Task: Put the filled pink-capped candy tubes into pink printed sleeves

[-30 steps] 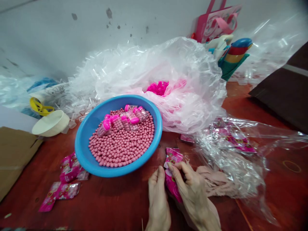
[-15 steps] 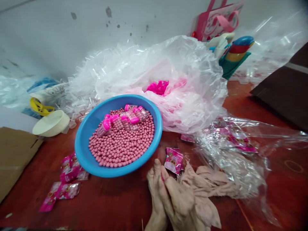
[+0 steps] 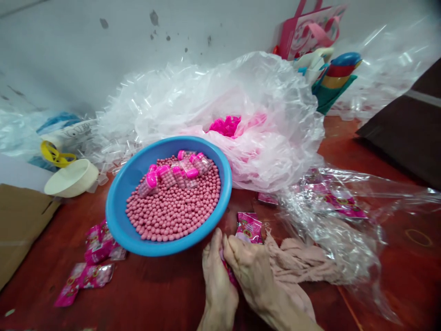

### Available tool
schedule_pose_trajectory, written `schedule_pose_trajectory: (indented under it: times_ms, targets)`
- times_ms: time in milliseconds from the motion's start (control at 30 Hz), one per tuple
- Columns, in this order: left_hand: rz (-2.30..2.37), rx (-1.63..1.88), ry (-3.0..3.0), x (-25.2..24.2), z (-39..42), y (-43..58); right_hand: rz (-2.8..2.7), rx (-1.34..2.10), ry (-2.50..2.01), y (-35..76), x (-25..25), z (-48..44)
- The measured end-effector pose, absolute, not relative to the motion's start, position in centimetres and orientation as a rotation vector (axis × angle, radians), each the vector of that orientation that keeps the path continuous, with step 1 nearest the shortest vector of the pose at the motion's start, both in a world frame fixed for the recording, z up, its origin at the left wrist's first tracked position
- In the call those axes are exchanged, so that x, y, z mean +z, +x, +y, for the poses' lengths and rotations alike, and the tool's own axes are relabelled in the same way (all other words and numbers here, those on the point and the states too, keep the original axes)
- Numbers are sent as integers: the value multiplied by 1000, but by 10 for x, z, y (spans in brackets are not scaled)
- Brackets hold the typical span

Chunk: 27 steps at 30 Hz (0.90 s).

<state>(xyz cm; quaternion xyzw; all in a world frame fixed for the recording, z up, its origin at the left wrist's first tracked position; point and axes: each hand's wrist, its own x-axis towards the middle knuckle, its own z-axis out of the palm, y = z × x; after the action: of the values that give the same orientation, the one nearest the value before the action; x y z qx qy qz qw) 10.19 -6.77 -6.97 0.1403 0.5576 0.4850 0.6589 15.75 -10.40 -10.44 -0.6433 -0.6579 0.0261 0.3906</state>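
My left hand (image 3: 218, 276) and my right hand (image 3: 250, 271) press together low in the view, pinching a pink foil sachet (image 3: 229, 272) that they mostly hide. Just above my right hand lies a second pink sachet (image 3: 248, 228). Beside my right hand is crumpled peach fabric (image 3: 299, 262). A blue plastic basin (image 3: 119, 225) stands up and left of my hands, filled with pink beads (image 3: 172, 207). Clear capsules with bright pink caps (image 3: 165, 177) rest on the beads.
Loose pink sachets (image 3: 98, 243) lie on the red tabletop (image 3: 361, 156). Behind the basin, a clear plastic bag (image 3: 275, 156) holds pink caps. A cream bowl (image 3: 70, 179), cardboard (image 3: 20, 225), and a shiny bag of sachets (image 3: 330, 197) stand nearby.
My hands have come together and now cover the sachet they hold, which showed clearly a second ago. The sachet on the table now shows fully beside my right hand.
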Motion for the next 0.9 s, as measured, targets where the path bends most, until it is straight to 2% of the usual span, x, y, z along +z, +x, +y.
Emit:
schedule_pose_trajectory:
  times_ms: [233, 467, 733, 900]
  targets:
    - [1204, 1030, 238, -72, -61, 99, -1620, 309, -1645, 150, -119, -107]
    - [1150, 1043, 190, -74, -61, 102, -1322, 665, -1644, 176, -94, -94]
    - [1076, 1009, 110, -78, -59, 98, -1125, 1062, -1576, 173, -74, -133]
    - [1113, 1028, 143, -87, -63, 96, -924, 983, -1614, 161, -84, -142]
